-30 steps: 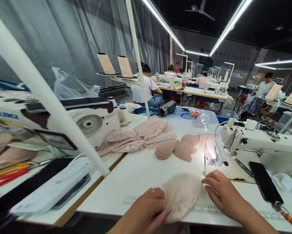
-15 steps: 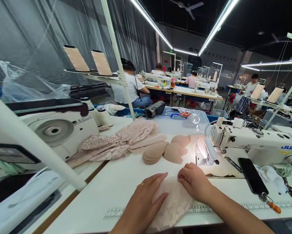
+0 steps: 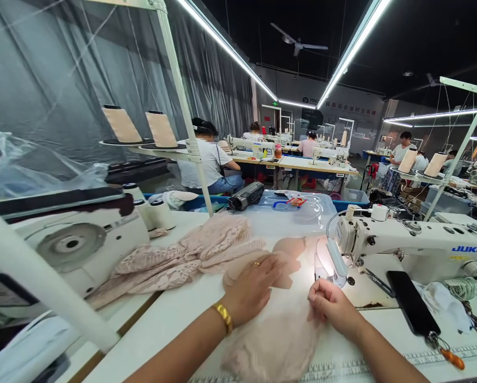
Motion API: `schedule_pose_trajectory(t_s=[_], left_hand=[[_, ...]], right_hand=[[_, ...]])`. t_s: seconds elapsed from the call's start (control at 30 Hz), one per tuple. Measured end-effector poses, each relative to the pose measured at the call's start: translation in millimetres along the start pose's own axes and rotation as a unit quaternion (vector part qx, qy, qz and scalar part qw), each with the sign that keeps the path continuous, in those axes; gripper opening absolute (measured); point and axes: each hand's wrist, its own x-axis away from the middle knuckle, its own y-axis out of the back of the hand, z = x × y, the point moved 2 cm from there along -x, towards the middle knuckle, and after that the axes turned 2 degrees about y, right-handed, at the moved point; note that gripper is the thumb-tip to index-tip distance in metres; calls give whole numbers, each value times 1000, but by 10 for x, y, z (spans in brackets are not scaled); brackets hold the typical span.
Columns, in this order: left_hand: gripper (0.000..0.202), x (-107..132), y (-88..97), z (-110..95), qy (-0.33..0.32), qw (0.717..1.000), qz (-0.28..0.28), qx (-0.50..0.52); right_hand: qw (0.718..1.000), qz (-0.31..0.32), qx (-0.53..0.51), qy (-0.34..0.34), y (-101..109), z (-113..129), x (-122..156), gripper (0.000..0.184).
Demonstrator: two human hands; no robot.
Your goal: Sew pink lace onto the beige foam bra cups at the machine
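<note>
My left hand [image 3: 252, 290] lies flat, fingers stretched out, over the beige fabric cup pieces [image 3: 288, 250] on the white sewing table [image 3: 166, 324]. It covers part of the stack of rounded pieces [image 3: 230, 271]. My right hand [image 3: 329, 306] is closed, thumb against curled fingers, at the upper right edge of a sheer pale pink lace piece [image 3: 274, 348]. That lace piece lies near the table's front edge, over a printed ruler [image 3: 350, 367], and looks blurred. Just beyond my right hand is the lit needle area of a white sewing machine [image 3: 413, 239].
Bunched pink lace [image 3: 182, 255] lies to the left, beside another machine [image 3: 74, 244] and a white stand pole [image 3: 50, 282]. A black phone [image 3: 411, 303] and tweezers [image 3: 378, 282] lie on the right. Behind is a clear plastic lid [image 3: 314, 207]. Co-workers sit farther back.
My left hand has moved forward from the lace piece onto the beige cup pieces. My right hand has shifted slightly right, and the view has tilted up a little.
</note>
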Motion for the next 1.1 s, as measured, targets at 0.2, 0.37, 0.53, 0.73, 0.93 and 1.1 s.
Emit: schedule_pose_trajectory(t_s=[0.2, 0.37, 0.53, 0.73, 0.93, 1.1], left_hand=[[33, -232, -105, 101, -32, 999, 0, -10], [29, -233, -59, 126, -13, 996, -65, 52], [33, -165, 186, -116, 104, 976, -117, 149], [42, 3, 312, -670, 99, 938, 128, 308], [25, 24, 166, -786, 158, 950, 166, 212], [50, -64, 219, -734, 115, 946, 100, 285]], right_hand=[[999, -34, -33, 7, 7, -6, -49, 41], [998, -50, -31, -4, 9, 4, -72, 40], [998, -51, -38, -15, 6, 10, -82, 43], [999, -30, -40, -10, 15, 17, -83, 59], [999, -9, -22, 36, 2, 23, -4, 47], [993, -43, 67, 92, -16, 83, 95, 20]])
